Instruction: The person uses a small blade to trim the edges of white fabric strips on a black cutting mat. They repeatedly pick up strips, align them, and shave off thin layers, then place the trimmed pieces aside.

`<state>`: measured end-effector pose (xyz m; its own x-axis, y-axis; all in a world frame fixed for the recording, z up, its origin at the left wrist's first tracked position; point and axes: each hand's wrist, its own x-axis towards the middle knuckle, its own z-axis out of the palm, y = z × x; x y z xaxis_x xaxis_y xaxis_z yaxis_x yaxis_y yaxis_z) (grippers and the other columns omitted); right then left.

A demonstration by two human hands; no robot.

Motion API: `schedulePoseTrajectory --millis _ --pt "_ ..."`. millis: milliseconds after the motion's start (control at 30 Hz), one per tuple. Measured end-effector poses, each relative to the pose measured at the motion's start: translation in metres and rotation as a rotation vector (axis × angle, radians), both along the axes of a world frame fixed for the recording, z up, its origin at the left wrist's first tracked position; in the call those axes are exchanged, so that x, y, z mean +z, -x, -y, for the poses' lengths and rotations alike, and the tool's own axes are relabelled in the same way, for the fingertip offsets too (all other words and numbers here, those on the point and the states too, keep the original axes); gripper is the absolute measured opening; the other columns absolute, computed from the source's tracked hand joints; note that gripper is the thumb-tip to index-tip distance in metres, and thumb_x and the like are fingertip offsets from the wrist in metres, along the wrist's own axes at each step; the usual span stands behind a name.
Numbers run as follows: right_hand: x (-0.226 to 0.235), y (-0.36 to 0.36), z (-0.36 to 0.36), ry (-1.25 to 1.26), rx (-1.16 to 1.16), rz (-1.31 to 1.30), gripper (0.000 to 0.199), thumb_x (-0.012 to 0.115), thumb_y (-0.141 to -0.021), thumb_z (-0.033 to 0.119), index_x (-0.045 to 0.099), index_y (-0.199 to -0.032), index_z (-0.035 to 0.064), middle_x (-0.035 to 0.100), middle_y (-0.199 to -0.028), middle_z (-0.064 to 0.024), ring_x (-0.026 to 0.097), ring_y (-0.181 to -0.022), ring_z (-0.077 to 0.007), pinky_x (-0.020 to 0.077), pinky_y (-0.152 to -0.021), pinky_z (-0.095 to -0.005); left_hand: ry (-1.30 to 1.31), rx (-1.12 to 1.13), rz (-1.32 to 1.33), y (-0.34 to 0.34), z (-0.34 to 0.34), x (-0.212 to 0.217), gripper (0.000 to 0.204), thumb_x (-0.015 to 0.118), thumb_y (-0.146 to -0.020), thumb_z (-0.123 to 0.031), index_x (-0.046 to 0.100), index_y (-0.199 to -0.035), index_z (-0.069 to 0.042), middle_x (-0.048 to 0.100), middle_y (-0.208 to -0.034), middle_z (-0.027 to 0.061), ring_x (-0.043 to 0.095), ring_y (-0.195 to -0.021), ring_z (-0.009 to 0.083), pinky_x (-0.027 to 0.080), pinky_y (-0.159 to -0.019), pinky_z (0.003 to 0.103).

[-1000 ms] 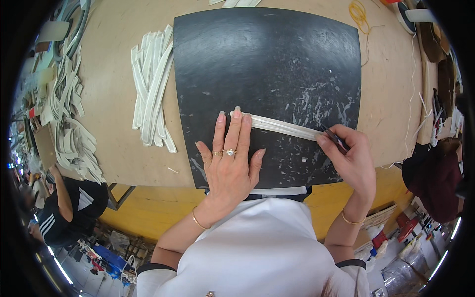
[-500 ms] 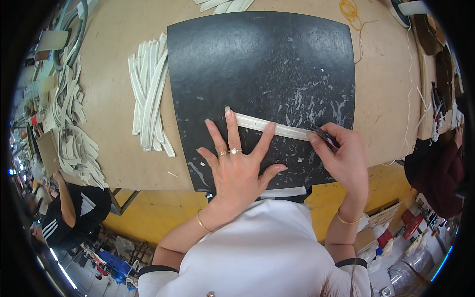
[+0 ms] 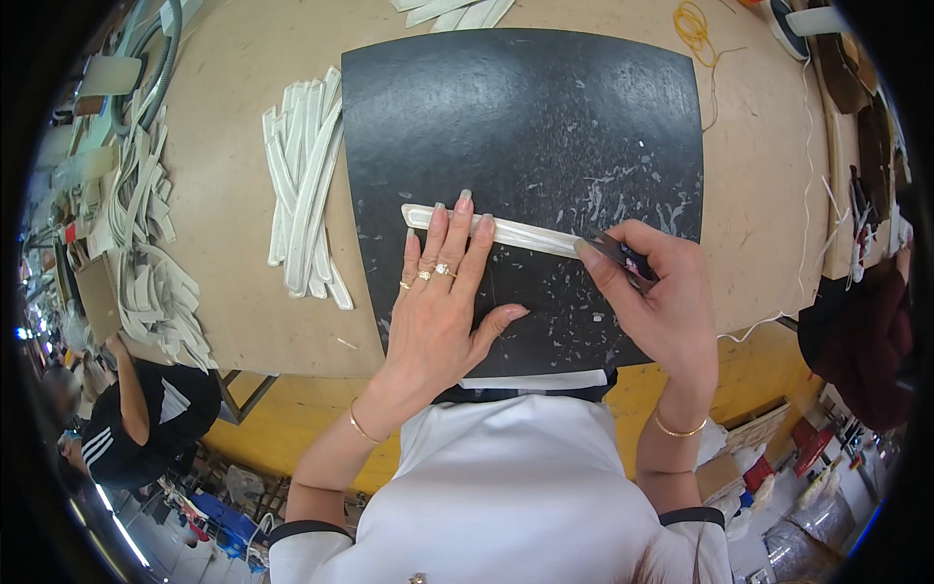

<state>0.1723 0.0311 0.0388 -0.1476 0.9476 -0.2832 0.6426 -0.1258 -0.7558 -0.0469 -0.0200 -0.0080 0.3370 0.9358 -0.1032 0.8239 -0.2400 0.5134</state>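
A long white strip (image 3: 530,234) lies flat on a scratched black cutting mat (image 3: 525,117). My left hand (image 3: 443,302) presses down on the strip's left part with its fingers close together; rings and a bracelet show on it. My right hand (image 3: 657,292) grips a small dark cutting tool (image 3: 618,261) whose tip touches the strip's right end. A second white strip (image 3: 545,380) lies at the mat's near edge, close to my body.
A pile of white strips (image 3: 306,185) lies on the brown table (image 3: 233,273) left of the mat. More strips (image 3: 146,253) are heaped at the far left. A yellow cord (image 3: 693,24) lies top right. Another person (image 3: 136,419) in black stands lower left.
My left hand's fingers have closed together and slid left along the strip. The right hand with the tool has stayed at the strip's right end.
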Motion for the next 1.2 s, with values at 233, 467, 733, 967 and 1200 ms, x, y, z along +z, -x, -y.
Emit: schedulePoseTrajectory --millis 233,467,733,967,1200 --pt "-0.011 -0.023 -0.001 0.185 -0.097 0.120 0.021 0.074 -0.087 0.020 0.069 -0.081 0.0009 0.054 -0.056 -0.0066 0.046 -0.047 -0.0151 0.0359 -0.048 -0.0296 0.043 0.025 0.033 -0.001 0.001 0.000 0.087 0.064 -0.087 -0.055 0.035 -0.153 -0.008 0.021 -0.162 0.0211 0.017 -0.149 0.0449 0.012 -0.117 0.061" --pt "-0.012 -0.029 0.006 0.127 -0.053 0.124 0.019 0.074 -0.087 0.018 0.069 -0.083 0.0001 0.054 -0.057 -0.0046 0.045 -0.050 -0.0119 0.0346 -0.048 -0.0285 0.080 0.000 -0.123 -0.019 -0.001 0.010 0.089 0.068 -0.074 -0.070 0.043 -0.150 -0.030 0.012 -0.159 0.0348 0.012 -0.144 0.0588 0.002 -0.101 0.083" --pt "-0.008 -0.022 0.005 0.128 -0.070 0.150 0.017 0.072 -0.089 0.013 0.067 -0.082 -0.0012 0.052 -0.057 -0.0002 0.040 -0.053 -0.0049 0.0317 -0.049 -0.0251 0.096 0.026 -0.148 -0.029 0.002 0.009 0.084 0.066 -0.079 -0.067 0.042 -0.151 -0.031 0.009 -0.160 0.0331 0.004 -0.145 0.0598 0.008 -0.103 0.080" --pt "0.007 -0.016 0.009 0.045 -0.070 0.126 0.013 0.074 -0.083 0.015 0.071 -0.085 0.0026 0.062 -0.065 -0.0079 0.057 -0.052 -0.0194 0.0447 -0.053 -0.0300 0.069 -0.078 0.122 -0.034 -0.001 0.003 0.085 0.072 -0.086 -0.043 0.036 -0.149 0.002 0.024 -0.160 0.0230 0.027 -0.146 0.0433 0.027 -0.114 0.059" --pt "-0.008 -0.040 -0.010 0.069 -0.009 0.107 0.017 0.075 -0.084 0.017 0.069 -0.082 0.0017 0.056 -0.059 -0.0069 0.051 -0.049 -0.0171 0.0380 -0.049 -0.0308 -0.006 -0.104 0.089 -0.035 -0.001 -0.001 0.089 0.071 -0.084 -0.048 0.037 -0.148 0.005 0.028 -0.158 0.0245 0.028 -0.145 0.0436 0.025 -0.116 0.057"
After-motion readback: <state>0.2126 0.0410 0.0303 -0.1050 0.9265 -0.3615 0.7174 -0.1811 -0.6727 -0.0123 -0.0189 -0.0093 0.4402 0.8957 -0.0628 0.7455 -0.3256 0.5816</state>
